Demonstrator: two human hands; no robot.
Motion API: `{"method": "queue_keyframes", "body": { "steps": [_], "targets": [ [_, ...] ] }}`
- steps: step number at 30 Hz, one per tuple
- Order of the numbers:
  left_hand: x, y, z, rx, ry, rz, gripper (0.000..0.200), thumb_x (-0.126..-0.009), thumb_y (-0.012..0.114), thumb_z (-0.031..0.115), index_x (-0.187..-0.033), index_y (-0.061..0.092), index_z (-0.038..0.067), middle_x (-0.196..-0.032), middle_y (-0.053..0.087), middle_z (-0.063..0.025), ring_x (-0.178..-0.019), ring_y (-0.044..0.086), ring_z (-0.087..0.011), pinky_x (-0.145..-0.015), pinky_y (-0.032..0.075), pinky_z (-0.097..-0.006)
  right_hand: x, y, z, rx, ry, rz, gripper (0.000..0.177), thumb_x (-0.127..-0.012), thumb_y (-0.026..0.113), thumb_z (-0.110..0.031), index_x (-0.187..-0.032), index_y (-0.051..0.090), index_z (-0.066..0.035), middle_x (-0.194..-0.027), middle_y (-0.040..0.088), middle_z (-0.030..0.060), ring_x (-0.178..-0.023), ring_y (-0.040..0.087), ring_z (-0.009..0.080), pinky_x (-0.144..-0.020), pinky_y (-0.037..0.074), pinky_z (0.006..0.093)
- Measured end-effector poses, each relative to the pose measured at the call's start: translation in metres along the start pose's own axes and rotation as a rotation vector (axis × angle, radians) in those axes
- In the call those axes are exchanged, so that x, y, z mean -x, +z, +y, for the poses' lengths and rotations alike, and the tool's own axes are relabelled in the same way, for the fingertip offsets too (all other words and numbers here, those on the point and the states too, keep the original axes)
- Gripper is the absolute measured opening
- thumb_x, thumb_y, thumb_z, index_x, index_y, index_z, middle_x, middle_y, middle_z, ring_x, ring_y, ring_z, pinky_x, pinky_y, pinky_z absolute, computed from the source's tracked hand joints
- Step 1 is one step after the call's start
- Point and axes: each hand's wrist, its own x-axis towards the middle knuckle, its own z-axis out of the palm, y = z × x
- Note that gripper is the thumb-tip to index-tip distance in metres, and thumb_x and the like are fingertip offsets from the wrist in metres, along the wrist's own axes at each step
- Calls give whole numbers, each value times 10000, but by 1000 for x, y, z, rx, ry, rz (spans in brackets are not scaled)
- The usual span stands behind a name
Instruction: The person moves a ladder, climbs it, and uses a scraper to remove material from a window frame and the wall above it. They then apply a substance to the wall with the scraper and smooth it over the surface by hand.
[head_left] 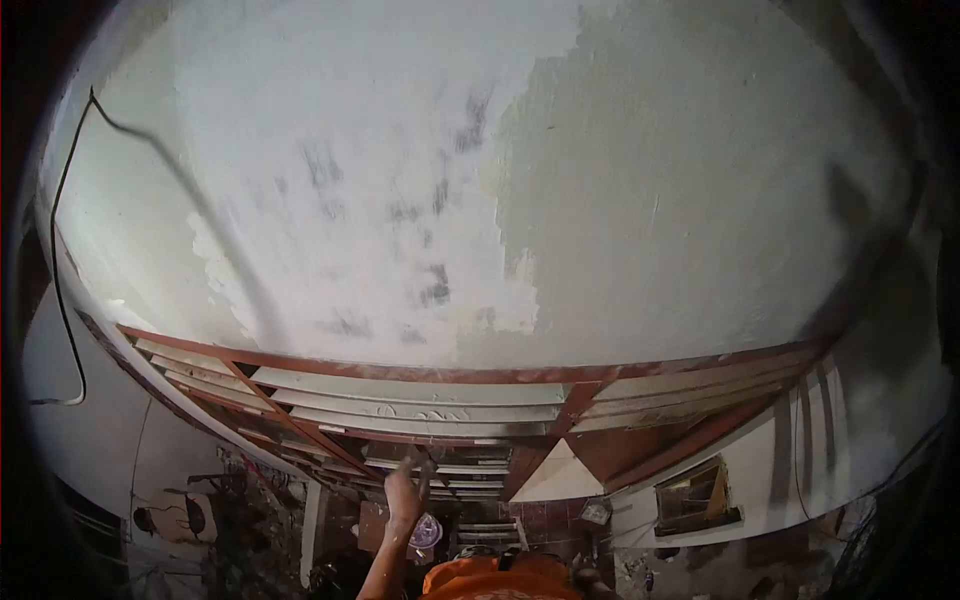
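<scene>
My left hand [403, 494] reaches up from the bottom of the head view, in front of the louvred slats [480, 468] below the wall. Its fingers are bent round a narrow dark shape, dim and blurred, whose kind I cannot tell. Above rises a large wall [340, 120], coated white over the middle with dark grey smears and greenish at the sides. My right hand is not seen; only my orange clothing [500, 578] shows at the bottom edge.
A purple-and-white round container [426, 531] stands low, near my left forearm. Ladder-like rungs [488, 531] show below me. A dark cable [62, 250] hangs at the left. A pale triangular panel [560, 472] and an opening with wood pieces [697, 497] are at the right.
</scene>
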Motion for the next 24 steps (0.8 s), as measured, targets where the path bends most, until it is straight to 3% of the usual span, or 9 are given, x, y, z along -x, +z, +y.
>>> {"method": "queue_keyframes", "body": {
  "steps": [5,9,11,13,15,17,19,23,24],
  "targets": [
    [-65,-36,68,-179,445,445,540,-861,664,82,-1368,480,89,-1541,288,-218,-1415,255,-451,-1124,249,-551,18,-1,21,-41,28,21,501,-1010,460,-211,-1483,314,-136,-627,491,35,-455,460,143,-420,431,344],
    [-131,-51,132,-51,569,560,707,-915,637,322,-1524,313,171,-1608,61,-211,-1482,8,-424,-1168,108,-580,42,-3,44,-69,56,41,492,-1009,458,-209,-1476,320,-134,-626,491,36,-456,460,143,-420,431,343],
    [-150,-48,161,-165,581,467,738,-928,614,343,-1541,257,137,-1612,-6,-217,-1486,-63,-397,-1179,32,-562,52,-3,51,-81,66,47,488,-1009,457,-208,-1473,323,-132,-626,491,36,-456,461,143,-421,431,343],
    [-160,-24,176,-293,663,480,776,-906,616,443,-1545,257,189,-1620,-16,-187,-1485,-62,-400,-1178,-1,-569,54,-8,54,-87,60,55,484,-1009,456,-207,-1469,326,-131,-626,491,36,-456,461,143,-421,431,342],
    [-151,9,184,-485,780,237,776,-880,607,539,-1524,316,219,-1625,60,-141,-1496,-39,-355,-1193,-6,-538,54,-15,54,-93,51,68,480,-1009,456,-206,-1466,329,-130,-626,491,36,-457,461,143,-421,431,342],
    [-131,34,189,-401,739,-526,769,-859,586,610,-1496,372,235,-1619,137,-94,-1504,-7,-294,-1210,-13,-492,61,-24,56,-98,49,87,476,-1009,455,-205,-1462,333,-129,-626,491,36,-457,462,143,-421,431,341],
    [-94,72,145,-444,1263,-401,775,-834,615,616,-1472,410,225,-1610,175,-75,-1504,47,-257,-1219,34,-462,69,-35,62,-103,49,103,471,-1009,454,-203,-1459,336,-128,-626,491,37,-457,462,143,-421,432,341],
    [-92,55,137,-487,1213,-439,750,-858,619,570,-1484,391,226,-1612,163,-98,-1502,64,-288,-1206,42,-509,61,-38,57,-133,24,119,463,-1009,453,-201,-1452,342,-125,-626,491,37,-458,462,144,-421,432,340],
    [-100,38,148,-460,1056,-348,728,-877,608,542,-1492,378,229,-1612,154,-113,-1501,64,-309,-1197,36,-532,66,-35,60,-145,30,124,461,-1009,452,-201,-1450,344,-125,-626,491,37,-458,463,144,-421,432,340]
  ]
}}
